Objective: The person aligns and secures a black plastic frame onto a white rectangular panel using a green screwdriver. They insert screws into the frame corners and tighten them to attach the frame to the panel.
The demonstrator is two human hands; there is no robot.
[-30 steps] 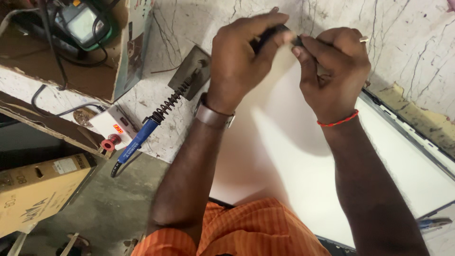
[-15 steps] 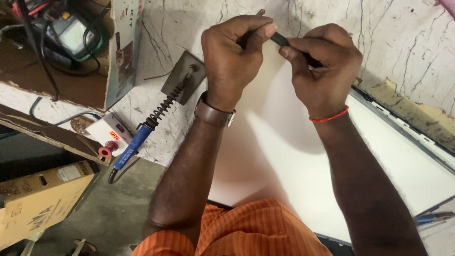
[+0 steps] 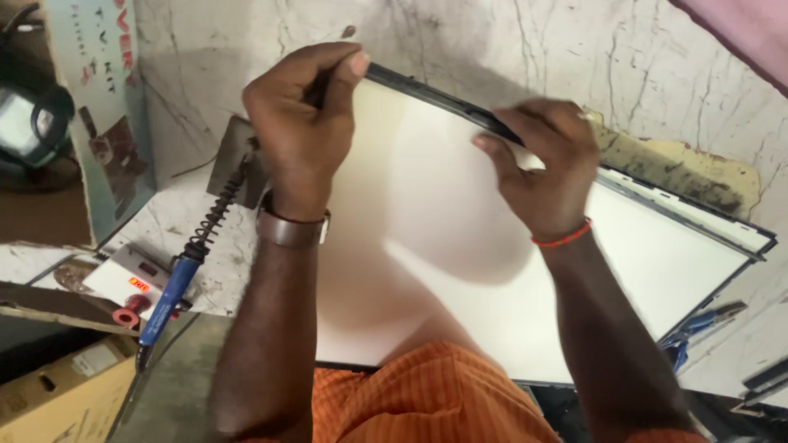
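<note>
Though gripped, panel edge (image 3: pixel 460 105) diagonal

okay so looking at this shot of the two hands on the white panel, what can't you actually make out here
Head view only:
- What the left hand pinches at the dark frame strip: hidden by its fingers.
- Right hand fingertips on the strip: covered by the hand's back.
- White panel near edge: hidden by forearms and orange cloth.
- Soldering iron tip: inside the coil stand.
- Meter: cut off at left, blurred.

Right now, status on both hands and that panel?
Left hand and right hand both pinching the black edge strip atop the white display panel. Soldering iron lies clear, left.
</note>
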